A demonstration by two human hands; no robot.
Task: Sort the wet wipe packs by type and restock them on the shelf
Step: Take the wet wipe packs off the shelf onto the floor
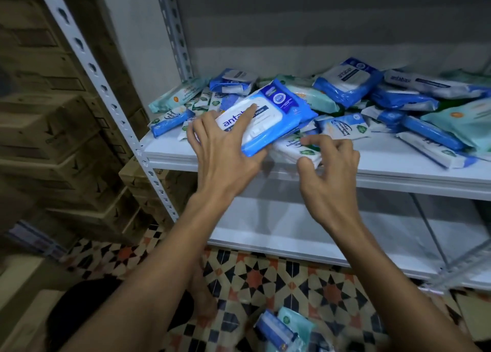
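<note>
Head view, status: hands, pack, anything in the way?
Left hand grips blue pack. Right hand open, by white pack. Mixed pile crowds shelf.

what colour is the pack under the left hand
Blue with a white front panel and blue lettering: the antabax wipes pack held by the left hand, clearest in the head view.

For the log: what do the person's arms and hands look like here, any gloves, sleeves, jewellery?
Both arms are bare as far up as the frame shows, with no sleeve in view. The left hand and right hand wear no gloves. No rings, watch or wristband show on the visible sides, and no markings. Fingers are slim, with short nails where they can be seen.
</note>
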